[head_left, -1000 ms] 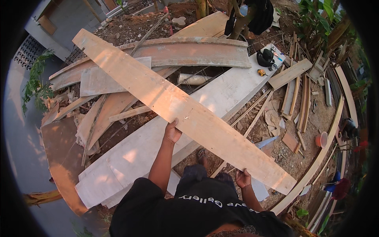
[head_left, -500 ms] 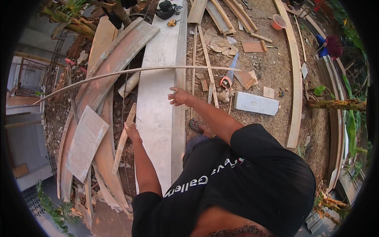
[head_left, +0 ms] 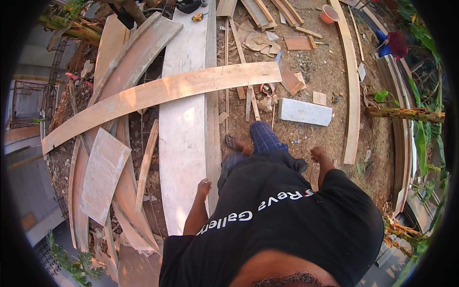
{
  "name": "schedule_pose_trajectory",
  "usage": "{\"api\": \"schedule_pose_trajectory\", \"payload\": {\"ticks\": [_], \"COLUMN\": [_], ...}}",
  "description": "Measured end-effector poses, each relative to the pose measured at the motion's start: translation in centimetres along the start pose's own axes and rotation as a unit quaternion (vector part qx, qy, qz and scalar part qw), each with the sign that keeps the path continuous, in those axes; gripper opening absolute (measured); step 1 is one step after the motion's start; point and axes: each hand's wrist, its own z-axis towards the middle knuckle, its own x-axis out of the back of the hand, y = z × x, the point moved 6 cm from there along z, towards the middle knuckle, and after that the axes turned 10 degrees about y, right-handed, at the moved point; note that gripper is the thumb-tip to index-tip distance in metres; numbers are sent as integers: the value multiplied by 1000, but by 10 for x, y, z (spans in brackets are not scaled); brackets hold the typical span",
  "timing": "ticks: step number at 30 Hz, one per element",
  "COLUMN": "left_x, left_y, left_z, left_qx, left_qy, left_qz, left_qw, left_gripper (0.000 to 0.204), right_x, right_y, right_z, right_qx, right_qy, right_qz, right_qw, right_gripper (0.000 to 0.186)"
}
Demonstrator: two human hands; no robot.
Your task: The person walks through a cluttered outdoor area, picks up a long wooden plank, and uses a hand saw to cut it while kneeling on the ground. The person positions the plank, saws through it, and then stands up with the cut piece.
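A long wooden plank (head_left: 162,88) lies flat across the long pale board (head_left: 184,143), its left end reaching over the heap of boards at the left. My left hand (head_left: 204,186) hangs over the right side of the pale board, loosely closed, with nothing visible in it. On the other side of my body, my right hand (head_left: 319,154) is curled above the bare ground and also appears to hold nothing. Neither hand touches the plank. Beyond the plank's right end, a handsaw (head_left: 267,89) shows only in part, its blade mostly covered.
Stacked boards (head_left: 105,177) crowd the left side. A white block (head_left: 305,112) lies on the ground at the right, near wood offcuts (head_left: 319,98). A tape measure (head_left: 198,16) rests on the pale board's far end. Farther right are a bucket (head_left: 329,14) and a long plank (head_left: 351,95).
The plank, on its narrow edge before, now lies with its broad face up. Both hands have drawn back toward my body, the right one swinging out to the right. The view has shifted slightly.
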Motion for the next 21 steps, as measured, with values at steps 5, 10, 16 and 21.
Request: {"api": "schedule_pose_trajectory", "payload": {"ticks": [5, 10, 16, 21], "left_x": [116, 118, 55, 19], "left_y": [165, 331, 429, 514], "left_z": [53, 49, 93, 183], "left_qx": [-83, -209, -322, -426], "left_qy": [153, 137, 71, 128], "left_qz": [-53, -74, 124, 239], "left_qw": [983, 966, 936, 863], "left_gripper": [53, 57, 55, 54], "right_x": [-21, 66, -3, -97], "right_y": [-156, -349, -359, -321], "right_z": [4, 24, 111, 206], "right_qx": [-202, 29, -56, -127], "right_qy": [-153, -127, -165, -132], "right_qz": [402, 358, 411, 374], "right_qw": [880, 925, 895, 909], "right_gripper": [25, 46, 45, 43]}}
